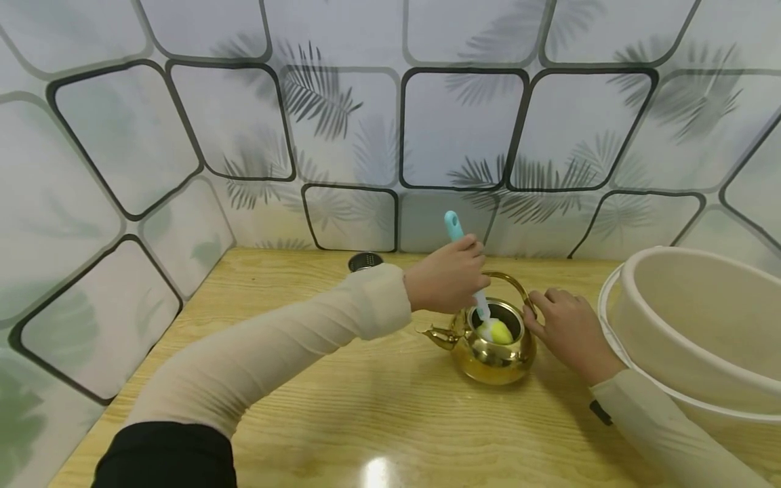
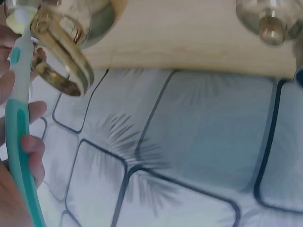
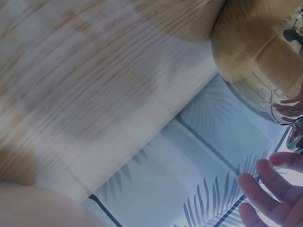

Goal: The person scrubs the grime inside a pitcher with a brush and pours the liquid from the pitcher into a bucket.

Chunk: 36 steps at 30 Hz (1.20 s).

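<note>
My left hand (image 1: 448, 274) grips the teal and white handle of a sponge brush (image 1: 453, 226). The brush slants down into the open mouth of a gold kettle (image 1: 494, 362), where its yellow and white sponge head (image 1: 502, 332) shows. Up close, the left wrist view has my fingers wrapped along the teal handle (image 2: 19, 127). With thumb and finger, my right hand (image 1: 567, 332) pinches the lower right end of the kettle's arched handle (image 1: 512, 279). Its other fingers (image 3: 272, 182) spread beside the shiny kettle body (image 3: 255, 52) in the right wrist view.
A large cream bucket (image 1: 641, 278) stands close to my right arm. Behind my left forearm sits a round black-topped item (image 1: 365, 260). A shiny round piece with a gold knob (image 2: 272, 29) lies on the wood-grain table (image 1: 342, 427). Patterned walls (image 1: 348, 122) border the table.
</note>
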### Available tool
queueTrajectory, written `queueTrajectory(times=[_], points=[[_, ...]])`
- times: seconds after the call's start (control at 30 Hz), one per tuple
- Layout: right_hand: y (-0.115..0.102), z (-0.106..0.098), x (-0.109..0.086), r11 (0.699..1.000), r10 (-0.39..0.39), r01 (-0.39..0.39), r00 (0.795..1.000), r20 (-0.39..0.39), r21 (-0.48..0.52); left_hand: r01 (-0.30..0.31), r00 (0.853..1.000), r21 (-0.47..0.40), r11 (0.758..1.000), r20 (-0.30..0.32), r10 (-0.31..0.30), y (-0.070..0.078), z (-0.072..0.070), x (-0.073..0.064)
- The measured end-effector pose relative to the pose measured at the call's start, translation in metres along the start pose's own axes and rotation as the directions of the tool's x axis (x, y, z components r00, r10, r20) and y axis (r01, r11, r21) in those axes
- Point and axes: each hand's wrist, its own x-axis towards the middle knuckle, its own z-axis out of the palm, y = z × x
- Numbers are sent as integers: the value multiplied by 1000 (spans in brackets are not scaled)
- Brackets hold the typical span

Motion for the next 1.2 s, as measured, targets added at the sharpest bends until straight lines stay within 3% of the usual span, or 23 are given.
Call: queueTrajectory(times=[0.4, 0.7, 0.93, 1.2], points=[[-1, -1, -1, 1000, 6, -6, 1000, 6, 8, -86, 995, 175, 981, 60, 77, 5, -17, 8], [-1, -1, -1, 1000, 1, -1, 1000, 12, 1, -82, 996, 303, 950, -14, 91, 10, -23, 8], [0, 0, -1, 1000, 0, 0, 1000, -4, 10, -17, 1000, 277, 961, -7, 19, 8, -20, 7], [2, 2, -1, 1000, -1, 1, 1000, -9, 16, 83, 996, 343, 936, 5, -90, 17, -18, 5]])
